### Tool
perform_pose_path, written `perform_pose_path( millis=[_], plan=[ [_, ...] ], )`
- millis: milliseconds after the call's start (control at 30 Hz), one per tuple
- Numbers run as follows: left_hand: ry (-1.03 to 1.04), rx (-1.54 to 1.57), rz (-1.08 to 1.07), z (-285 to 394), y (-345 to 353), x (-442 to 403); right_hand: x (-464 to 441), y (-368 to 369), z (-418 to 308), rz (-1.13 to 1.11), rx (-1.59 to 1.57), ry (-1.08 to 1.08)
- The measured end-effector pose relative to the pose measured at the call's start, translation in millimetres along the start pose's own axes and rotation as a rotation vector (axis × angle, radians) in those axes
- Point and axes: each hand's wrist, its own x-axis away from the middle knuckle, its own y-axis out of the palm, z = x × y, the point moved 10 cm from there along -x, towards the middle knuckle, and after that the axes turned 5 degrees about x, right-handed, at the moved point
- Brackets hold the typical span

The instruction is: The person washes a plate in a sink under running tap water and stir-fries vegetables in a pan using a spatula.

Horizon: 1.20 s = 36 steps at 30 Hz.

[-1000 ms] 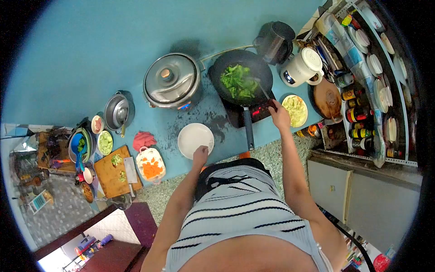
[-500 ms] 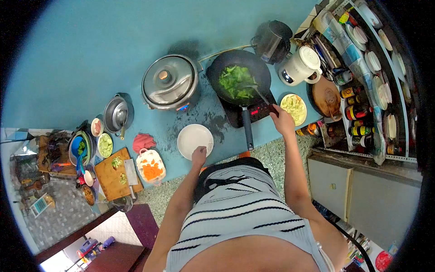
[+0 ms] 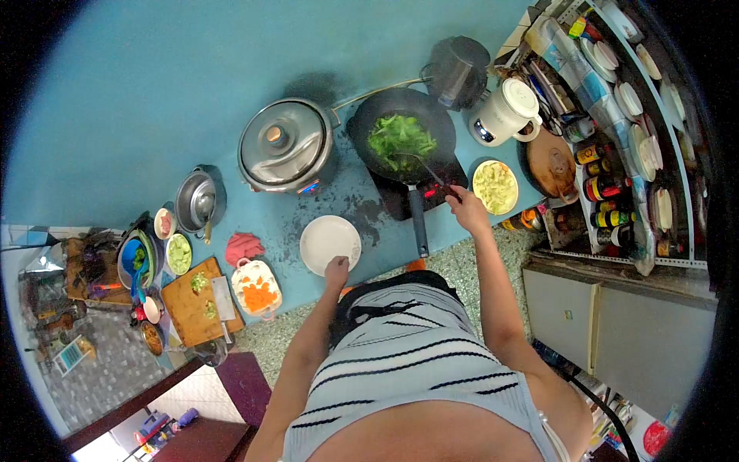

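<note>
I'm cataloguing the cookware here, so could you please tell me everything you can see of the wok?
The wok is round, dark and apparently metal, with sloping sides and one long, straight, dark handle pointing toward the person and ending near the counter's front edge. It sits upright and uncovered on a black cooktop with red lit digits. Green leafy pieces lie inside, hiding most of its bottom. A utensil held by the right hand dips into them; neither hand touches the handle.
</note>
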Motion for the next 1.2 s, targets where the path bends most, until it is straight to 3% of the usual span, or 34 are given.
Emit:
perform_pose_path(
  millis=[100, 167, 300, 367, 433, 500, 733, 933, 1200],
  plan=[
    [-0.052, -0.018, -0.018, -5.9, 2.2, 1.7, -5.5, 14.9, 2.7, -0.009, -0.02, 0.04],
    [-0.074, -0.02, -0.023, -10.5, 0.9, -0.3, -5.0, 3.3, -13.1, 0.195, 0.158, -0.024],
    [-0.014, -0.003, -0.015, -6.5, -1.2, 4.2, -10.0, 15.7, -18.8, 0.165, -0.039, -0.004],
    [-0.009, -0.015, 0.006, -4.8, -1.9, 4.2, -19.2, 39.2, -11.4, 0.04, -0.188, 0.017],
    [-0.039, 0.02, -0.002, -5.9, -2.9, 6.0, -20.6, 42.7, -15.2, 0.016, -0.137, 0.002],
    [-0.038, 0.005, 0.013, -5.1, -5.2, 6.4, -20.8, 32.8, -23.3, 0.135, -0.008, -0.027],
    [-0.01, -0.005, 0.069, -15.6, -10.9, 10.6, -40.5, 7.7, -28.9, 0.353, 0.009, -0.001],
    [-0.009, 0.012, 0.061, -18.4, -10.2, 12.7, -53.9, 11.3, -25.3, 0.236, 0.171, -0.004],
    [-0.044, 0.009, 0.026, -21.6, -7.2, 12.6, -51.2, 15.2, -28.3, 0.274, 0.129, 0.009]
  ],
)
